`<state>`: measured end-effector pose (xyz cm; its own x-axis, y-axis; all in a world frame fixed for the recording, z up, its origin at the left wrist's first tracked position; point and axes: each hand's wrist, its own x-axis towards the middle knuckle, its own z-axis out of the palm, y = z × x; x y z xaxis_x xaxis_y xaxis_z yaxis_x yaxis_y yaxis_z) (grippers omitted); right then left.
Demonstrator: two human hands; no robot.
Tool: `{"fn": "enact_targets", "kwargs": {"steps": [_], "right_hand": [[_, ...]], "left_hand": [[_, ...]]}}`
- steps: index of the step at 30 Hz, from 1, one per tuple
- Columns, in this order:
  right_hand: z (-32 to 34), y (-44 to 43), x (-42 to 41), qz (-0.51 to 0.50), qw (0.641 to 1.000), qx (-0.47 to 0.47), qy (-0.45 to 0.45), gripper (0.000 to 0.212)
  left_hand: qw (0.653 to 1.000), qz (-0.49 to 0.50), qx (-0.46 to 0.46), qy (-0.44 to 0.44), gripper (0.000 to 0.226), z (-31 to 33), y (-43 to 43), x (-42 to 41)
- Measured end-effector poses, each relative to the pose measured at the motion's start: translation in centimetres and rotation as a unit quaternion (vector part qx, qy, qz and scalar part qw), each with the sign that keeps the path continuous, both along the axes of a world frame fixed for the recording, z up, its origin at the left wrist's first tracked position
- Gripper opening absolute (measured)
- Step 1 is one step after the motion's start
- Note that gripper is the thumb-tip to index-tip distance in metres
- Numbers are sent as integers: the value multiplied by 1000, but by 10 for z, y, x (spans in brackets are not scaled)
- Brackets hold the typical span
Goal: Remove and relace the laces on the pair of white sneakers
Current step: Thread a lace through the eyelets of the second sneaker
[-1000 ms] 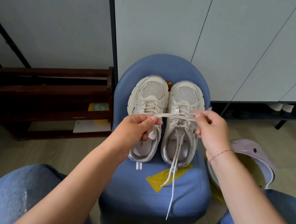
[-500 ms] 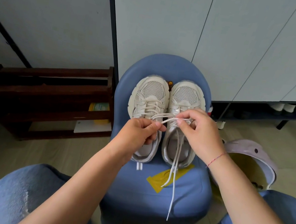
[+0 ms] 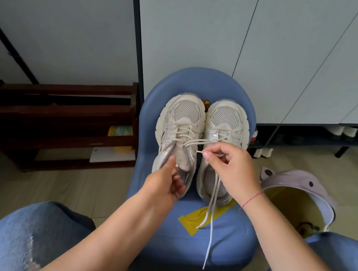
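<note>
Nearest you, two loose lace ends (image 3: pixel 210 234) trail from the right sneaker (image 3: pixel 226 119) over the blue chair (image 3: pixel 225 248) seat and its yellow tape (image 3: pixel 190 221). Your left hand (image 3: pixel 164 180) rests relaxed and empty at the left sneaker (image 3: pixel 183 117) heel, thumb against its side, probably steadying it. Just beyond, your right hand (image 3: pixel 233 172) pinches the tip of a lace (image 3: pixel 198 142) spanning both shoes, likely ready to thread, but it hides the right sneaker's middle eyelets, so whose lace it is stays unclear.
</note>
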<state>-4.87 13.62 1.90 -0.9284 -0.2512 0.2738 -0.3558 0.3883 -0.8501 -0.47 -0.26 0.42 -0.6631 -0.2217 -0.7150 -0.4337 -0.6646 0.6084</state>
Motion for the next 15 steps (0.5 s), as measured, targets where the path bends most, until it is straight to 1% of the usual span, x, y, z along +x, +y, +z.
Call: {"fn": "enact_targets", "kwargs": {"steps": [2, 3, 5, 7, 9, 12, 15], "right_hand": [[-3, -2, 0, -1, 1000, -12, -19, 16], [-3, -3, 0, 0, 1000, -17, -24, 17], [-5, -5, 0, 4, 999, -25, -33, 19], [-5, -6, 2, 5, 999, -28, -39, 18], [-6, -7, 3, 2, 999, -31, -44, 15], [-5, -10, 6, -1, 998, -37, -51, 12], [-5, -14, 6, -5, 999, -29, -43, 10]], "left_hand": [[999, 38, 25, 13, 32, 0, 3, -2], [998, 49, 39, 21, 33, 1, 5, -3], [996, 57, 63, 36, 37, 5, 7, -3], [994, 52, 83, 48, 36, 6, 9, -3], [995, 43, 82, 44, 36, 4, 8, -4], [996, 55, 63, 31, 43, 1, 5, -5], [996, 51, 67, 37, 45, 0, 5, -4]]}}
